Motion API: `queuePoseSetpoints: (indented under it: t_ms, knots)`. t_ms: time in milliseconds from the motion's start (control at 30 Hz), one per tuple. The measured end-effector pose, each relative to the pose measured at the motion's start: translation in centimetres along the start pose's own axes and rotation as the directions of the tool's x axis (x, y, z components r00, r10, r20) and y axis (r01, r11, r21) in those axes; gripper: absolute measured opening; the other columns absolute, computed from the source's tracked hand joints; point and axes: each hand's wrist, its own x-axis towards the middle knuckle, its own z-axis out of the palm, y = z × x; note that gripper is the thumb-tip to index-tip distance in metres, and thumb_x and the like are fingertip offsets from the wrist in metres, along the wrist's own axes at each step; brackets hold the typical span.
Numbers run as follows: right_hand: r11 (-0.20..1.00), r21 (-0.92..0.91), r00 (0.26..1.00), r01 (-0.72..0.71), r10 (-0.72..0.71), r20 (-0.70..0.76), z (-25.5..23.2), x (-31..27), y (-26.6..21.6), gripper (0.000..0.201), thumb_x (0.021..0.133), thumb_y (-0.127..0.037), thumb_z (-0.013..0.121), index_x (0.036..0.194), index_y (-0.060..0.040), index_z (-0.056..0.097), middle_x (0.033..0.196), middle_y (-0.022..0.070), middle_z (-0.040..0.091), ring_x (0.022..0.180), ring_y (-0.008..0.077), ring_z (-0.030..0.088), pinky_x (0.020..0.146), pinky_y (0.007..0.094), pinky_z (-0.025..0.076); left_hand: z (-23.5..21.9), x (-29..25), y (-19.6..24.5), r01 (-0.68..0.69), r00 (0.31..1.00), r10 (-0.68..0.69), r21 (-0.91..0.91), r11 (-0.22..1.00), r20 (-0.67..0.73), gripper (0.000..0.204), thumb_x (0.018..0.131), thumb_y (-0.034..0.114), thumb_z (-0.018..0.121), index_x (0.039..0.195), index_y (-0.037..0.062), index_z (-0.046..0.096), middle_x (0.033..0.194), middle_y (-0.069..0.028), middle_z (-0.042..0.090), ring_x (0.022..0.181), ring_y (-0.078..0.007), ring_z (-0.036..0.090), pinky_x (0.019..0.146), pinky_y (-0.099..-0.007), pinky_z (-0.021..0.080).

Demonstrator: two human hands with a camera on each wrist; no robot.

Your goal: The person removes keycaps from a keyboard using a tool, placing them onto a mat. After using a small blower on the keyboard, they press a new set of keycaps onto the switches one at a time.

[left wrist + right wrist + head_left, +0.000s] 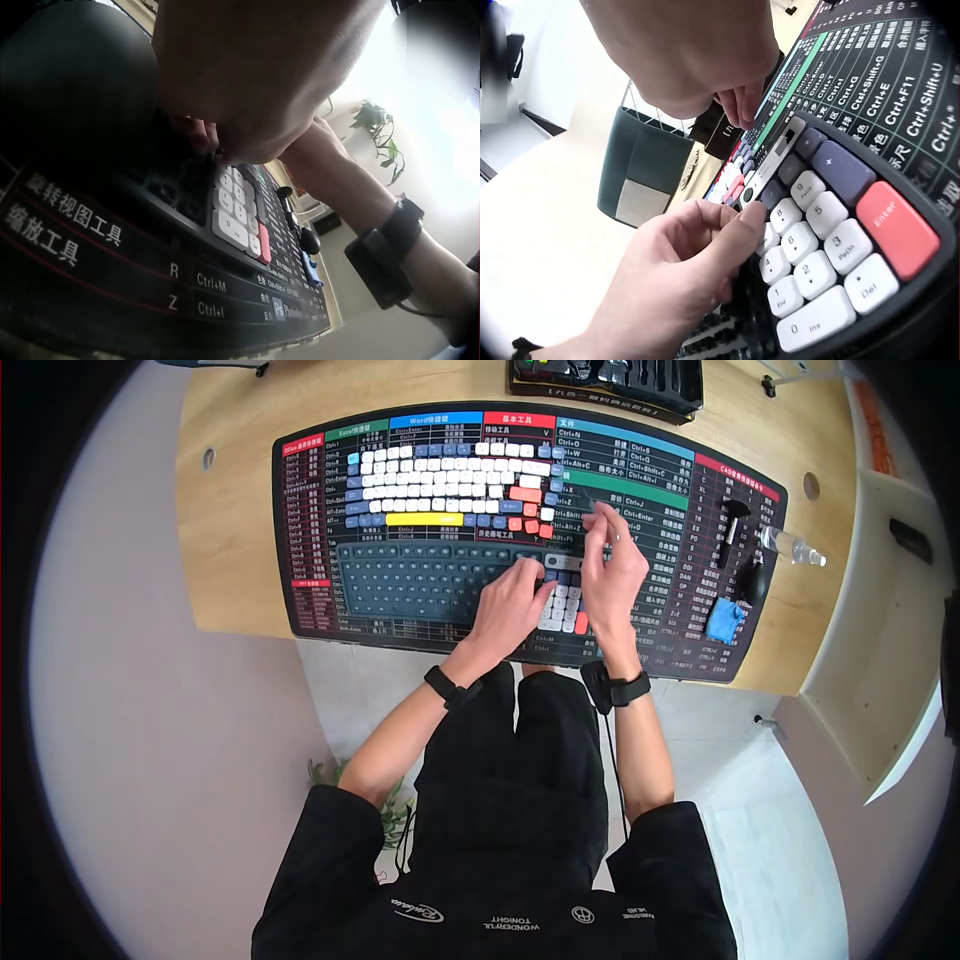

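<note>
A dark keyboard point(412, 582) lies on the printed desk mat. Most of its left section shows no caps, while white number keycaps point(815, 270) and a red Enter keycap point(896, 229) sit on its number pad. My left hand point(510, 600) is at the pad's upper left corner. In the right wrist view, the left thumb point(748, 217) and curled fingers come together at a corner keycap, largely covered by the thumb, beside the 7. My right hand point(612, 572) is raised over the pad's right side, fingertips bunched; I cannot tell whether they hold something small.
Loose white, blue and red keycaps point(430, 480) lie in rows behind the keyboard, with a yellow spacebar cap point(424, 519). To the right are a brush point(733, 525), a clear bottle point(793, 548), a black air blower point(752, 578) and a blue cloth point(724, 620). A black box point(610, 388) stands behind.
</note>
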Motion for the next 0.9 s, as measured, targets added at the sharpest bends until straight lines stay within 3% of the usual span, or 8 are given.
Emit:
queuePoseSetpoints:
  t_ms: [200, 433, 767, 900]
  knots:
    - [0.993, -0.087, 0.997, 0.076, -0.075, 0.018, 2.1, 2.4, -0.4, 0.025, 0.099, -0.007, 0.063, 0.122, 0.0006, 0.066, 0.095, 0.0198, 0.075, 0.087, 0.0345, 0.075, 0.074, 0.0417, 0.058, -0.4, 0.2, -0.2, 0.003, 0.999, -0.001, -0.036, 0.999, 0.046, 0.025, 0.094, 0.015, 0.073, 0.102, 0.0005, 0.054, 0.086, -0.0156, 0.064, 0.073, -0.0394, 0.065, 0.062, -0.0478, 0.051]
    - [0.965, -0.243, 0.995, 0.104, -0.1, 0.027, 2.7, 2.2, -0.7, 0.02, 0.098, -0.008, 0.064, 0.116, -0.0015, 0.065, 0.082, 0.0176, 0.07, 0.073, 0.0348, 0.07, 0.063, 0.0436, 0.054, -0.9, 0.3, -0.6, -0.039, 0.993, 0.042, -0.031, 0.999, 0.109, 0.019, 0.093, 0.01, 0.072, 0.098, -0.0001, 0.057, 0.089, -0.0134, 0.063, 0.077, -0.0365, 0.066, 0.063, -0.0449, 0.053]
    - [0.951, -0.276, 0.99, 0.141, -0.13, 0.058, 3.1, 2.1, -1.2, 0.017, 0.098, -0.007, 0.064, 0.114, -0.0018, 0.064, 0.08, 0.0163, 0.068, 0.071, 0.0335, 0.068, 0.062, 0.0429, 0.053, -1.1, 0.4, -0.9, -0.043, 0.99, 0.049, -0.044, 0.998, 0.135, 0.016, 0.092, 0.007, 0.071, 0.097, 0.0007, 0.058, 0.089, -0.0126, 0.062, 0.077, -0.0347, 0.066, 0.063, -0.0439, 0.054]
    - [0.968, -0.236, 0.996, 0.087, -0.085, 0.021, 2.8, 2.4, -1.7, 0.019, 0.099, -0.008, 0.063, 0.116, -0.0007, 0.065, 0.082, 0.0168, 0.07, 0.073, 0.0331, 0.07, 0.065, 0.0411, 0.054, -1.2, 0.5, -0.8, -0.045, 0.99, 0.051, -0.049, 0.998, 0.133, 0.016, 0.092, 0.007, 0.071, 0.097, 0.0004, 0.058, 0.089, -0.0129, 0.062, 0.078, -0.0346, 0.067, 0.064, -0.0438, 0.054]
